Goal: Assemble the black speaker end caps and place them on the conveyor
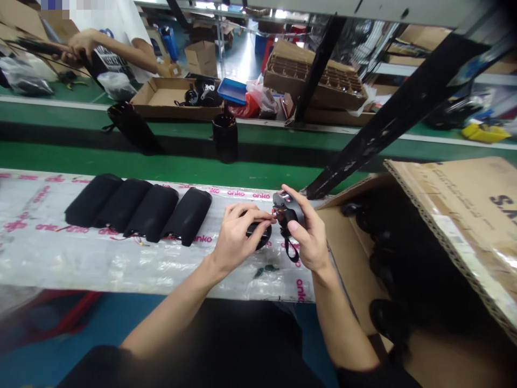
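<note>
My right hand (pixel 311 231) is wrapped round a round dark grey part (pixel 297 207) with a black strap (pixel 291 251) hanging below it. Close beside it, my left hand (pixel 241 231) pinches at a small red and white piece (pixel 274 213) on the open side of that part; its exact shape is too small to tell. Beneath the left hand's fingers shows a black round object (pixel 264 237), partly hidden. Several black fabric-covered cylinders (pixel 151 213) lie to the left on the plastic-covered bench (pixel 121 264), with thin wires at their near ends.
An open cardboard box (pixel 347 264) of black parts stands at the right. Beyond the bench, two dark cylinders (pixel 225 137) stand on a green conveyor (pixel 181 161). A slanted black post (pixel 388 121) crosses at the right. Across the line, a person's hands (pixel 83 46) hold a dark item.
</note>
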Available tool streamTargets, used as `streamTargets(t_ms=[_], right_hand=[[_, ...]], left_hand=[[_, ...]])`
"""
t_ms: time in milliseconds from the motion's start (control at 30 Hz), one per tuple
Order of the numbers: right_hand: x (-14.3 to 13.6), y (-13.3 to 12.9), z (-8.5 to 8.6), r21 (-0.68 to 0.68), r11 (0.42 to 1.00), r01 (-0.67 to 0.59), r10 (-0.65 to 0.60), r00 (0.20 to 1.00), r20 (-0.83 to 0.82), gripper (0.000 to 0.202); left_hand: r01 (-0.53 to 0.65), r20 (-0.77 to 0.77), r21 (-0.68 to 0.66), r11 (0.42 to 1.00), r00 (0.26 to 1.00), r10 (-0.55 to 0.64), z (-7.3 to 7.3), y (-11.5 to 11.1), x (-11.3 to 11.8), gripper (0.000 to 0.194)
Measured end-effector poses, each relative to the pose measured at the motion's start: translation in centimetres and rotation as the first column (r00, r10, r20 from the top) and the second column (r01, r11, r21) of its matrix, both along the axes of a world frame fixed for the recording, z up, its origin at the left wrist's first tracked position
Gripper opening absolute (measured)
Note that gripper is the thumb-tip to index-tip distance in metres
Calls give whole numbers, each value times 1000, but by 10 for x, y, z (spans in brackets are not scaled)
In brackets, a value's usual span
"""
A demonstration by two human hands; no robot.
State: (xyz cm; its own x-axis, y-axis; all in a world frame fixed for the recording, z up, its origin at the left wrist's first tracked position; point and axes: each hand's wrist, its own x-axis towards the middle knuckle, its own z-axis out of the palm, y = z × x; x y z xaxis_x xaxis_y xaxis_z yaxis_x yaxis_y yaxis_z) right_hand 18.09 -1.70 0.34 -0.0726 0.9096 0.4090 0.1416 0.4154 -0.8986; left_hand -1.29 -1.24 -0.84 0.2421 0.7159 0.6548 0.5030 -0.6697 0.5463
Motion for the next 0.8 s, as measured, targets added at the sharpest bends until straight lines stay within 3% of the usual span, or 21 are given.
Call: streamTargets(t_ms=[233, 333, 467, 667, 800], right_hand=[[15, 9, -2, -155, 965, -211, 195, 974, -111, 57], [18, 9, 0, -154, 954, -257, 240, 964, -118, 59], [15, 2, 3, -139, 970, -199, 190, 979, -71, 59], [-4, -20, 3, -67, 994, 83, -83, 997, 2, 58], [-4, -26, 1, -31, 999, 43, -44, 999, -14, 60]], left_hand=[[100, -10, -22, 995, 995, -100, -2, 3, -7, 10], [101, 3, -24, 995, 995, -101, -2, 3, -8, 12], [98, 2, -25, 995, 995, -98, 2, 2, -8, 13], [22, 50, -59, 998, 999, -19, 5, 1, 1, 7], [27, 58, -40, 999, 998, -25, 5, 0, 6, 7]])
